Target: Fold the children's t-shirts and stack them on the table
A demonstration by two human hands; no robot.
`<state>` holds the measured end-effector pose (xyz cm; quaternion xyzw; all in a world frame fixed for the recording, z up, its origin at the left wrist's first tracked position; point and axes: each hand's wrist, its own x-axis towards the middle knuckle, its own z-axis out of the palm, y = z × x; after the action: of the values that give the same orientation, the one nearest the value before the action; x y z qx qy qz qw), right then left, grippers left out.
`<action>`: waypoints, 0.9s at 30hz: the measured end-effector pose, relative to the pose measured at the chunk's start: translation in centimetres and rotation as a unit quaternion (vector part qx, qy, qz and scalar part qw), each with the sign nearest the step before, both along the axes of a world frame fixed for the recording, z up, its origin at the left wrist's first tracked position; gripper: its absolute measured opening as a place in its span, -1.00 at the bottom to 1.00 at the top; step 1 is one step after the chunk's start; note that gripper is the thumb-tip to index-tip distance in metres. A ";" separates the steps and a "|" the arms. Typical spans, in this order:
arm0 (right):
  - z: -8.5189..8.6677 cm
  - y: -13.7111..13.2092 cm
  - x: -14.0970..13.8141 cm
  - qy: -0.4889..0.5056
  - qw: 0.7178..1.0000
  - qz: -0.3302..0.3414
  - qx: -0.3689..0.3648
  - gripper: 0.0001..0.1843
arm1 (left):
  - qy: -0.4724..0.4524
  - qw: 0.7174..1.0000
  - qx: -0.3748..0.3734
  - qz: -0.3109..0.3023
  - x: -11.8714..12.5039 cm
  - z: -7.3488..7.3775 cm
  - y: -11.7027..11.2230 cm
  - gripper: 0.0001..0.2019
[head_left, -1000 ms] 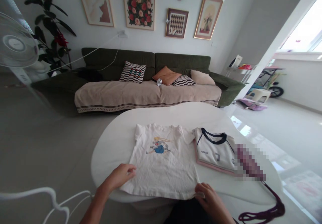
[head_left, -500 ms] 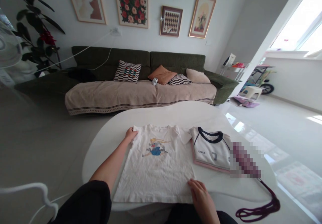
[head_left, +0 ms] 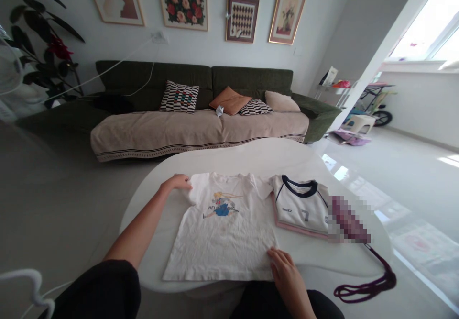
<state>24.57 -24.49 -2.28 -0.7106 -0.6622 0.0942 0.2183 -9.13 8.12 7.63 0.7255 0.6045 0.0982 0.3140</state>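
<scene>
A white T-shirt (head_left: 224,235) with a cartoon print lies flat, front up, on a white oval table (head_left: 247,159). My left hand (head_left: 176,182) reaches out to the shirt's far left sleeve and its fingers pinch the sleeve's edge. My right hand (head_left: 285,269) rests flat with fingers stretched on the shirt's near right hem corner. Right of the shirt sits a folded white jersey (head_left: 301,204) with a navy collar, on top of a folded pink garment (head_left: 287,227).
A dark purple cord (head_left: 373,285) trails over the table's right edge beside a blurred patch. Beyond the table stands a green sofa (head_left: 201,104) with cushions and a beige cover. A plant (head_left: 43,51) and a fan are at the left; glossy floor is on the right.
My left hand went from the shirt's near left hem up to its far left sleeve, then pulled that sleeve slightly outward. My right hand stayed on the near right corner.
</scene>
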 end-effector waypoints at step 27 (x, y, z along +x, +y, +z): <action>3.6 1.6 -1.9 0.494 0.866 -0.069 0.013 -0.63 | -0.247 0.938 0.026 -0.242 18.1 -3.9 -28.9 -0.26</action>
<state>22.70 -22.94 1.31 -0.6118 -0.4183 0.4095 0.5321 9.00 -20.79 3.70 0.8108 0.3110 0.2114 0.4485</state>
